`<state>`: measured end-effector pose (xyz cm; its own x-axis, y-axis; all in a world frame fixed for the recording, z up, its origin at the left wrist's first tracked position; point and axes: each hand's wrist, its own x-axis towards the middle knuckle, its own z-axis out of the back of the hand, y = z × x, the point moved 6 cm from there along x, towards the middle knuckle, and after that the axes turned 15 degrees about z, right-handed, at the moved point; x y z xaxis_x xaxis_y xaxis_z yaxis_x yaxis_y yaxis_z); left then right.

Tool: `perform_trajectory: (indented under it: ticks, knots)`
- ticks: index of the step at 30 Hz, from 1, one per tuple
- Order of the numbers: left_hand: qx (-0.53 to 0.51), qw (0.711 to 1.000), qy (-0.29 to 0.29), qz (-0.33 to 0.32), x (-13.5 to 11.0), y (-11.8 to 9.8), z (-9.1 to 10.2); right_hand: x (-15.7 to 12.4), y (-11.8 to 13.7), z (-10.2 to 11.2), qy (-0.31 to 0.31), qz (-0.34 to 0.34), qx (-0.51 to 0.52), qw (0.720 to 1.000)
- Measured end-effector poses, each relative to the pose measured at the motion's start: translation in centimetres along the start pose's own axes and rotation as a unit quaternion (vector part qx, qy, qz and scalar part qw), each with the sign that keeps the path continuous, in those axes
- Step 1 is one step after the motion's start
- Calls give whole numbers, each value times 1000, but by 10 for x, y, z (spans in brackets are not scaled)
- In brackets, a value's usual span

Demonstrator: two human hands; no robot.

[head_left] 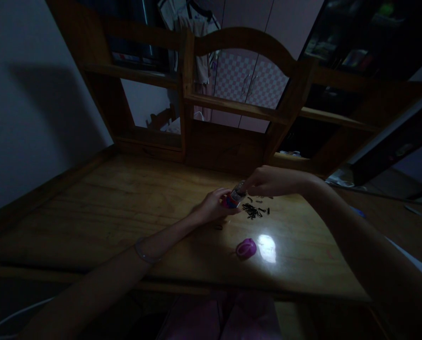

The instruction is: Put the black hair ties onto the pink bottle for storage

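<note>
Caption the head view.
Left hand holds a small bottle, right hand at its mouth; black pieces and pink cap lie on the desk.

Dim room, lit from above: a white glare patch (267,248) burns on the glossy tabletop (108,208). Faint light reaches my fingers (255,188), my forearms (126,269) sink into blackness, a broad shadow covers the wall (16,151), and straight edges bow outward.

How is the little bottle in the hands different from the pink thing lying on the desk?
The little bottle is held above the desk in the left hand, tilted, with the right hand at its top; the pink piece lies on the desk, untouched. The bottle looks clear with red and blue; the pink piece is magenta. Both are small.
</note>
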<state>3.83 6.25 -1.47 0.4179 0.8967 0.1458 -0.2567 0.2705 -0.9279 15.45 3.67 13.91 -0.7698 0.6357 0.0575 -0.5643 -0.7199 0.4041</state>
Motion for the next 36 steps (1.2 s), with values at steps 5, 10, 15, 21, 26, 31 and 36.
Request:
perform_trajectory:
  ticks: [5, 10, 15, 21, 26, 31, 36]
  knots:
    - [-26, 999, 8, 22, 2, -2, 1, 4, 3, -4, 86, -38, 64, 994]
    - [-32, 998, 25, 40, 4, 2, -4, 2, 6, -2, 119, -53, 29, 991]
    - [-30, 999, -1, 26, 3, 4, 0, 2, 11, -3, 167, -58, 43, 983]
    - [-3, 1000, 0, -25, -2, -11, 4, 3, 21, 1, 189, -59, 34, 980]
    - [-53, 999, 13, 5, 0, -14, 6, -2, 23, 18, 74, -34, 44, 996]
    - [-104, 994, 28, 32, -1, -13, 8, -6, 30, 28, 34, -4, 21, 999]
    - [-106, 994, 30, 14, -2, -15, 7, -5, 41, 36, -32, 35, -44, 998]
